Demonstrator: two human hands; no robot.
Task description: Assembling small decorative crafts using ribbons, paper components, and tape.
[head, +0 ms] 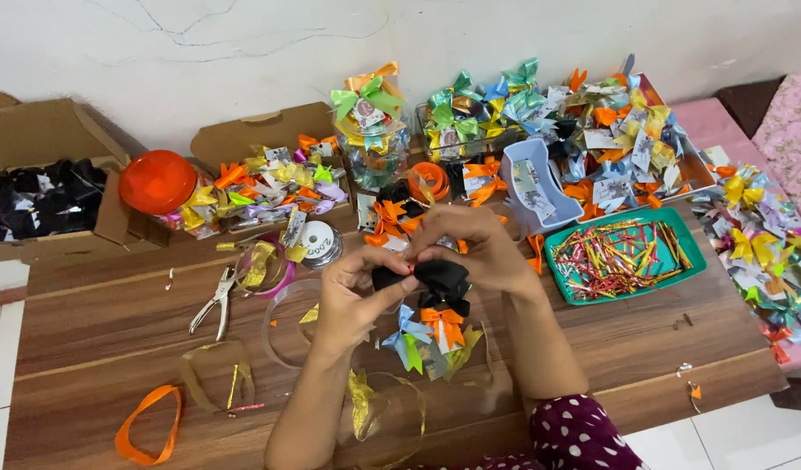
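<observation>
We see left hand [355, 292] and right hand [472, 248] both pinching black bow [435, 280] at table [104, 322] centre, finished bows [431, 335] at 6 o'clock, pliers [216, 300] at 9, green tray [689, 248] at 3, orange lid [158, 181] at 10

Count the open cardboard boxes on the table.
2. One cardboard box sits at the far left, holding black bows; the other cardboard box stands right of the orange lid, filled with mixed-colour bows. Clutter may hide others.
</observation>
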